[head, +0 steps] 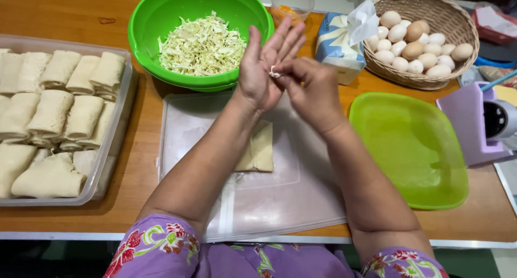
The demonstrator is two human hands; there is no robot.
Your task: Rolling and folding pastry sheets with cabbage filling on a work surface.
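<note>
Fingertips (281, 72) of the right hand (312, 92) pinch a small white scrap (274, 73) against the open, spread palm of the left hand (264, 68), above a folded wrapper (260, 148) on a clear plastic sheet (291, 202) mid-table. The scrap, barely gripped, could drop into the shredded cabbage in the green bowl (156, 19) just beyond, or smear the sheet below.

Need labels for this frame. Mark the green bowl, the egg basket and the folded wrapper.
green bowl (148, 19), head view, on its left inner wall.
egg basket (458, 19), head view, on its woven right rim.
folded wrapper (261, 151), head view, on its top face.
</note>
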